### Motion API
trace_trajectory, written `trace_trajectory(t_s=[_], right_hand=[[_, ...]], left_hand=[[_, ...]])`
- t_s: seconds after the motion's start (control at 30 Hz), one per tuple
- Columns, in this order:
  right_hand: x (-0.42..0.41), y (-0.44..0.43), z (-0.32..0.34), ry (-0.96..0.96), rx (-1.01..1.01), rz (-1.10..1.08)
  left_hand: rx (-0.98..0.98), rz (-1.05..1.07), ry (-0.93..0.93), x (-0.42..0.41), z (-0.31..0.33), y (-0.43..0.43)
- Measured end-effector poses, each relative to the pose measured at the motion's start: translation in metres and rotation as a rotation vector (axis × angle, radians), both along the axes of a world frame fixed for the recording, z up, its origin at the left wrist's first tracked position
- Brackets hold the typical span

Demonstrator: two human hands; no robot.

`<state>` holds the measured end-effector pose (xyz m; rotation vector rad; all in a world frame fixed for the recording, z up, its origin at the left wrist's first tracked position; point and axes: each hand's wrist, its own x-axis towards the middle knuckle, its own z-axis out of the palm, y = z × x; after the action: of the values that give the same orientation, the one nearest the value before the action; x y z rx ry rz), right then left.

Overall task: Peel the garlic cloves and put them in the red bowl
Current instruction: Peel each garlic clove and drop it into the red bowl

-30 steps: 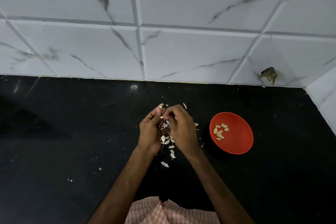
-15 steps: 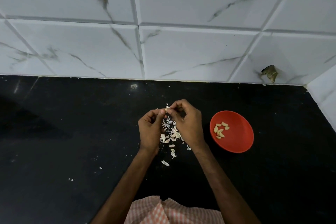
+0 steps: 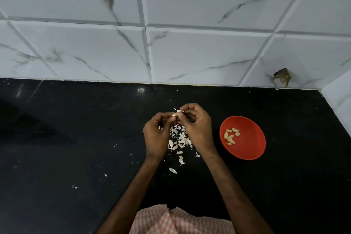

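Clove (image 3: 175, 114) sits pinched in left hand (image 3: 154, 135), near the red bowl (image 3: 250, 138). Right hand (image 3: 197, 127) pinches its skin (image 3: 180, 111); a steady lengthwise pull should strip it cleanly.

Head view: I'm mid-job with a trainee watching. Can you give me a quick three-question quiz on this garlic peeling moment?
1. True or false: the red bowl already holds peeled cloves.
2. Where do the loose garlic skins lie?
A. in the bowl
B. on the black counter, between the wrists
C. on the wall tiles
3. Short answer: what do the left hand and the right hand hold between their fingertips?

Key
1. True.
2. B.
3. A garlic clove, with a strip of skin lifting off it.
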<state>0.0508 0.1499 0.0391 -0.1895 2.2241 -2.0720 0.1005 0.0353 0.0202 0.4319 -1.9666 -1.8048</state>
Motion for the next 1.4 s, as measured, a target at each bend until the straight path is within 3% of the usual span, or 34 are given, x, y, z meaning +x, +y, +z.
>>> trace_trajectory(t_s=[0.17, 0.27, 0.43, 0.6, 0.77, 0.9, 1.07, 1.13, 1.3, 1.4], right_hand=[[0.001, -0.004, 0.002, -0.147, -0.141, -0.055], [0.002, -0.004, 0.006, -0.196, -0.242, -0.046], [0.002, -0.002, 0.006, -0.017, -0.084, 0.002], [0.003, -0.004, 0.011, 0.062, 0.001, 0.005], [0.002, -0.006, 0.012, 0.020, 0.012, -0.034], [0.002, -0.006, 0.012, -0.052, -0.113, -0.072], [0.002, -0.008, 0.010, -0.081, -0.145, -0.051], [0.001, -0.009, 0.012, -0.136, -0.188, -0.029], [-0.005, -0.010, 0.019, -0.528, -0.295, -0.017], [-0.005, -0.007, 0.016, -0.557, -0.255, -0.009]], left_hand=[[-0.090, 0.017, 0.036, 0.002, 0.001, 0.001], [-0.020, 0.001, 0.029, 0.000, -0.001, -0.001], [0.239, -0.015, -0.012, 0.000, 0.004, -0.001], [0.330, -0.018, -0.052, 0.000, 0.003, 0.001], [0.327, -0.079, -0.042, -0.001, 0.002, 0.003], [0.258, -0.136, -0.062, 0.000, -0.001, 0.001], [0.203, -0.091, -0.033, -0.002, -0.003, 0.001], [0.204, -0.051, -0.012, -0.002, -0.003, 0.005], [0.208, -0.003, 0.048, 0.000, -0.004, 0.005], [0.218, -0.017, 0.061, 0.000, -0.004, 0.007]])
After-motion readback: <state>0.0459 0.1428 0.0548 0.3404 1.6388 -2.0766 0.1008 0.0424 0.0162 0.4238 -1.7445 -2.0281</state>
